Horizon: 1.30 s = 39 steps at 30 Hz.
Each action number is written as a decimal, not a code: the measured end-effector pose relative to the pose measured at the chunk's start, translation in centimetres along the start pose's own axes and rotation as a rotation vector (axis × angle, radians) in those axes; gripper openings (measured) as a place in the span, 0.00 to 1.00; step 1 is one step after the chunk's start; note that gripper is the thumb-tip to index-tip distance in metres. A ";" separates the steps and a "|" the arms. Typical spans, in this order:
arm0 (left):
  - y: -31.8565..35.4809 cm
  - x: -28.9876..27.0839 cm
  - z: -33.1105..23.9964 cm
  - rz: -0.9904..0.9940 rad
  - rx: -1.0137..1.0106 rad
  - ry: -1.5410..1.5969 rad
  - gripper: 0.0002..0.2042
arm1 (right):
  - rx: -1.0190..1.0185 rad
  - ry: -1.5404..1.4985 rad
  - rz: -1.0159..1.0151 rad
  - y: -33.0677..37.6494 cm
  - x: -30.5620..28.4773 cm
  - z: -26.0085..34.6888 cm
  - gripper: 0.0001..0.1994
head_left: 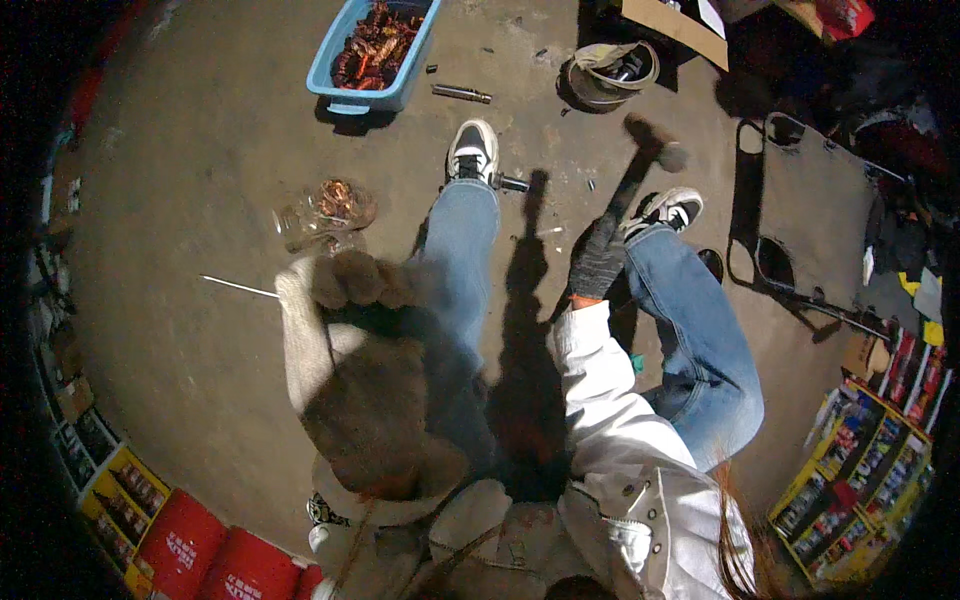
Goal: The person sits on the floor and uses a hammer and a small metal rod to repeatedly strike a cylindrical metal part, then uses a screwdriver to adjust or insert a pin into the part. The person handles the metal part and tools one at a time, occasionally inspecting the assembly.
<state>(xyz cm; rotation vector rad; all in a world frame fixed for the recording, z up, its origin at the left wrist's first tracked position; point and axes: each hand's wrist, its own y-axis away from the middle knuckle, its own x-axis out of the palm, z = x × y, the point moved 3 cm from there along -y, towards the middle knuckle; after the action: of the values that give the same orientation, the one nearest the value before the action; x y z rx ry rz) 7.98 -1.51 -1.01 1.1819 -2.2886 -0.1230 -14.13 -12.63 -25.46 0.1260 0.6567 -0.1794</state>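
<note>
My left hand (345,285), in a pale work glove and partly in shadow, is raised close to the view with its fingers curled. A thin metal rod (240,287) sticks out of that fist to the left; the rest of it is hidden in the glove. My right hand (598,255) wears a dark grey knitted glove and grips the handle of a hammer (655,145). The hammer head points away from me, above the floor near my right shoe. By my left shoe lies a short dark cylinder (515,184).
A clear jar (325,215) with copper-coloured scraps lies left of my left shoe. Farther off are a blue tub (397,98) of reddish-brown coils, a metal tube (460,93) and a bucket (610,80). A folding frame (815,205) stands right; red containers (180,540) sit at lower left.
</note>
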 end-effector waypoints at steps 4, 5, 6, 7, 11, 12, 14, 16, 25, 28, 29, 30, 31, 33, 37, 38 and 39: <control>0.0 -0.3 0.2 0.017 -0.091 0.258 0.03 | -0.181 -0.115 -0.232 0.7 0.3 -1.2 0.17; -0.1 -0.3 0.3 0.034 -0.103 0.302 0.03 | -0.264 -0.086 -0.341 1.6 1.7 -2.0 0.17; -0.2 -0.4 0.4 0.042 -0.120 0.342 0.04 | -0.268 -0.033 -0.256 2.6 3.2 -3.2 0.18; -0.3 -0.5 0.5 0.048 -0.125 0.363 0.04 | -0.210 0.046 -0.012 3.4 5.0 -4.5 0.20; -0.8 -0.6 0.7 0.080 -0.167 0.449 0.05 | -0.004 0.054 0.316 7.0 6.4 -7.0 0.19; -0.8 -0.5 0.8 0.116 -0.169 0.480 0.05 | -0.075 0.099 0.240 7.1 5.7 -6.2 0.21; -0.5 -0.4 0.7 0.158 -0.103 0.318 0.11 | 0.066 0.166 0.156 6.8 3.7 -4.7 0.24; -0.1 -0.6 0.6 0.082 -0.026 0.186 0.11 | 0.136 0.110 0.123 4.2 2.3 -2.0 0.25; -0.2 -1.0 0.8 0.129 -0.034 0.420 0.11 | -0.172 -0.070 -0.228 1.3 0.8 0.0 0.19; -0.2 -0.9 0.7 0.168 -0.006 0.321 0.14 | -0.041 0.244 0.059 3.6 4.9 -3.9 0.20; -0.2 -0.8 0.7 0.186 -0.010 0.340 0.14 | 0.025 0.311 0.196 4.2 5.7 -5.2 0.20; -0.2 -0.7 0.6 0.202 -0.012 0.348 0.14 | 0.073 0.300 0.247 4.5 6.3 -5.8 0.20; -0.4 -0.7 0.5 0.204 -0.010 0.362 0.15 | 0.090 0.244 0.226 4.4 6.5 -5.9 0.21; -0.4 -0.4 0.4 0.293 -0.008 0.351 0.14 | 0.036 0.236 0.170 3.5 5.7 -5.2 0.21; 0.1 -0.5 0.6 0.256 0.005 0.343 0.14 | 0.133 0.064 0.146 -0.1 2.4 -3.2 0.20; 0.3 -0.6 0.8 0.224 -0.027 0.384 0.15 | -0.104 0.108 0.092 -0.3 1.3 -2.5 0.17; 0.1 -0.7 0.9 0.187 0.015 0.297 0.12 | -0.242 0.234 -0.003 -0.6 0.5 -2.3 0.14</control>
<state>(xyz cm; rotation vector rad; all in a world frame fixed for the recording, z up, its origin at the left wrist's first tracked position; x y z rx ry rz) 7.77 -1.00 -2.01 0.9176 -2.1237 0.1317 -15.27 -12.84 -27.60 -0.0887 0.9061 -0.0868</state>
